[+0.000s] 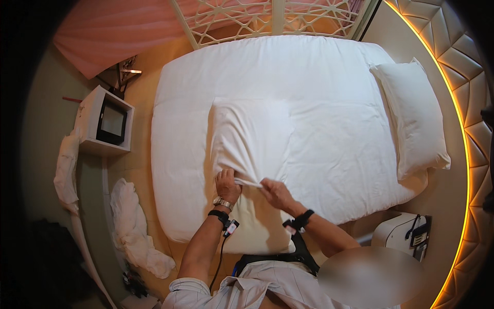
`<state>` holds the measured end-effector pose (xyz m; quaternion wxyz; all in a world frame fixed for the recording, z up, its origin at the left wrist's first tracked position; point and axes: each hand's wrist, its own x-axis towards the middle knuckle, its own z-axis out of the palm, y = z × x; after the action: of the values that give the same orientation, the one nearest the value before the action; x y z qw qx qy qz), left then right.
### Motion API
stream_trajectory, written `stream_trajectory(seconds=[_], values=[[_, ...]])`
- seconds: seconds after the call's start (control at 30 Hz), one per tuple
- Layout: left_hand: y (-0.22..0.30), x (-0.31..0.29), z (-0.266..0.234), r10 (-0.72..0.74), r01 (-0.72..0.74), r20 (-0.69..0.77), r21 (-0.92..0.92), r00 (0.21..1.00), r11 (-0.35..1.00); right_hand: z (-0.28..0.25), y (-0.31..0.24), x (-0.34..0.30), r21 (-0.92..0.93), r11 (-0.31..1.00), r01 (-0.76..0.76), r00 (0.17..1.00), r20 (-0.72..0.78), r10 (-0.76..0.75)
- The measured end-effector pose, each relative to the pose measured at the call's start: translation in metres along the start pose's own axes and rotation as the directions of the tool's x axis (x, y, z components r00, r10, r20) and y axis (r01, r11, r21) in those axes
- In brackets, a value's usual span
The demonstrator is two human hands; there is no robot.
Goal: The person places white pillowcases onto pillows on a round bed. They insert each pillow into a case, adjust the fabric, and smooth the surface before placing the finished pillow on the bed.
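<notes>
A white pillowcase [257,121] lies partly drawn over a cream pillow [252,224] at the near side of the bed. My left hand [228,185] is closed on the left part of the pillowcase's open edge. Further right, my right hand [276,193] grips the same edge, and the cloth is stretched between both hands. Creases fan from there across the pillowcase toward its far left corner. The pillow's near end sticks out bare, close to my body. Its far part is hidden inside the case.
The pillow rests on a wide white bed [329,67]. A second white pillow [414,116] lies at the right end, by a padded headboard [465,82]. A white open cabinet [108,123] stands left, with crumpled white linen [136,229] on the floor nearby. A white bedside box [399,232] stands lower right.
</notes>
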<state>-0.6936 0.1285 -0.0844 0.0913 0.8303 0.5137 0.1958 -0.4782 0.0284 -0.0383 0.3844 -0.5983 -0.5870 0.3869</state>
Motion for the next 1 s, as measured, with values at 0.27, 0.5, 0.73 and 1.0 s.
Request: stream_trajectory(seconds=[0.27,0.5,0.73,1.0], values=[[-0.048,-0.091,-0.057,-0.041,0.041,0.337,0.008,0.941,0.999,0.009,0.038,-0.076,-0.155,0.987,-0.03,0.982,0.178,0.058],[-0.041,-0.137,-0.056,-0.041,0.076,0.25,-0.133,0.967,0.988,0.009,0.069,-0.088,-0.395,0.84,-0.371,0.915,-0.311,0.258],[-0.108,-0.13,-0.039,-0.135,0.159,0.132,-0.195,0.982,0.968,0.064,0.126,-0.172,-0.418,0.539,-0.731,0.655,-0.208,0.726],[-0.208,-0.154,-0.01,-0.26,0.284,0.294,-0.041,0.92,0.958,0.061,0.071,-0.157,-0.412,0.562,-0.717,0.692,-0.329,0.642]])
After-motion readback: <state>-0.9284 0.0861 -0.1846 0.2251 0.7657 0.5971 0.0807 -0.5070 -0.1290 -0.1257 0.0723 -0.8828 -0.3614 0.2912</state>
